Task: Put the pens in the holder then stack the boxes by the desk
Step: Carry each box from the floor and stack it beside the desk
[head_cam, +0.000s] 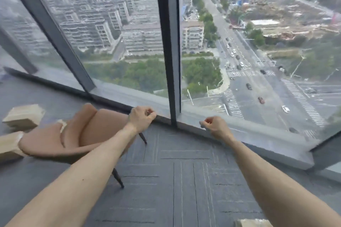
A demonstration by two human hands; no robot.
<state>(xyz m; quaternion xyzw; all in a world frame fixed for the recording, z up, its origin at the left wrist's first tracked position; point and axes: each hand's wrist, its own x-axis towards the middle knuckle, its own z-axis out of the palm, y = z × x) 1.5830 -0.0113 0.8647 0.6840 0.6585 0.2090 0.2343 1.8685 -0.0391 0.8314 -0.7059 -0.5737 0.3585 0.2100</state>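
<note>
Single view for us: head-worn, wide-angle. We look forward and down along both outstretched forearms [88, 167]; left hand [142, 117] and right hand [216, 127] sit mid-frame, near the lens. We face a tall window [114, 29] close ahead, city street [245, 72] far below through the glass. Grey carpet [184, 180] fills the lower frame, a chair [73, 134] at left. Straight frame lines bow toward the edges.
</note>
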